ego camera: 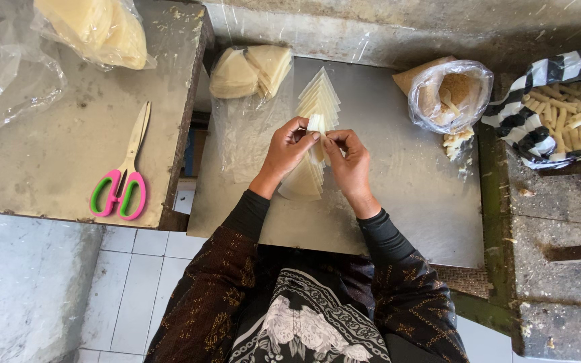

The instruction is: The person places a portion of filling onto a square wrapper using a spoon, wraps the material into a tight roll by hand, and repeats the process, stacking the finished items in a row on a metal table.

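My left hand [285, 151] and my right hand [349, 161] meet over a metal work surface [411, 195], fingertips pinching one pale triangular wrapper sheet [317, 125] between them. Under the hands lies an overlapping row of the same pale triangular wrappers [319, 101], fanned out away from me, with more showing below my left wrist [302, 183]. Both hands grip the same sheet, which is partly folded or rolled; my fingers hide most of it.
A clear bag of filling [449, 94] stands at the right of the surface. A striped bag of finished rolled sticks [563, 114] sits further right. Folded wrappers in plastic [250, 70] lie behind. Pink-and-green scissors [124, 176] rest on the left table, with bagged wrappers [99, 27].
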